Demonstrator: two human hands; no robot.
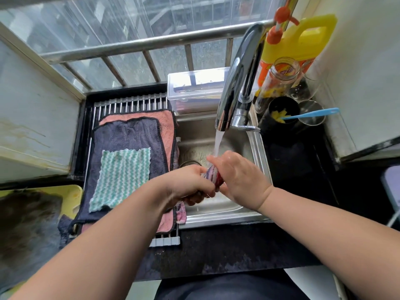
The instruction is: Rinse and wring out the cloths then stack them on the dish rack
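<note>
— What is each grip doing?

— Both are closed on the same striped cloth (214, 176), a twisted roll with grey and dark red bands. The left hand (190, 182) wraps its lower end, fingers curled under so the fist faces down. The right hand (236, 176) clamps the upper end, back of the hand up, thumb side towards the left hand. The two fists nearly touch, with only a short length of cloth showing between them.

— And the arms?

— Both forearms reach forward from the bottom corners and converge over the sink (257, 146). The wrists are bent slightly inward.

— Where is the water relative to that hold?

— The stream (217, 144) from the faucet (238, 83) lands just beyond the right hand, at its fingertips and the top end of the roll.

— What lies beside the hands?

— To the left of the left hand, the dish rack (129, 103) carries a stack: a pink cloth (166, 124) at the bottom, a navy cloth (129, 137) on it, and a green-and-white wavy cloth (122, 176) on top, all flat. Beyond the right hand, on the dark worktop (298, 154), stand a yellow detergent jug (298, 40) and some glass jars.
</note>
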